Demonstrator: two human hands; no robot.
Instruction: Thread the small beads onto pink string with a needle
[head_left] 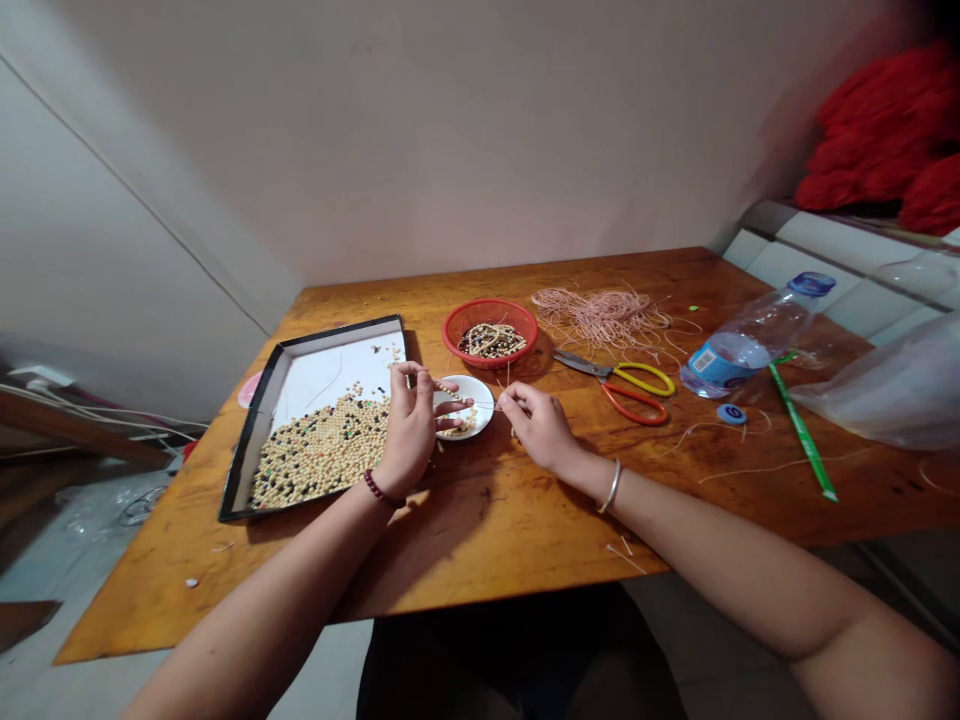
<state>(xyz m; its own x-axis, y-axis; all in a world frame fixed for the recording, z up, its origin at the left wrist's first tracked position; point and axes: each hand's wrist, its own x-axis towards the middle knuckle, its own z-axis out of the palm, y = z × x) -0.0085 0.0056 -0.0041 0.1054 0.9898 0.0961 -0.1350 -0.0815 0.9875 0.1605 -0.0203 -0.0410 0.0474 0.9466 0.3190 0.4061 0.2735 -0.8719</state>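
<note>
You wear a dark red bracelet of round beads (382,491) around your left wrist (393,470) and a slim silver-coloured bangle (613,487) around your right wrist (585,468); below the brown wooden tabletop's (525,565) near edge, black clothing (517,655) covers your lap.

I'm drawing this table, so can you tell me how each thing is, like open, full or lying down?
Box: open, partly filled with beads
Basket: open, beads inside
Plate: some beads on it
Left hand: raised, fingers partly spread
Right hand: pinching thread
Scissors: lying on the table, unheld
Cord: loose, tangled heap
Bottle: standing; can't tell if capped
</note>
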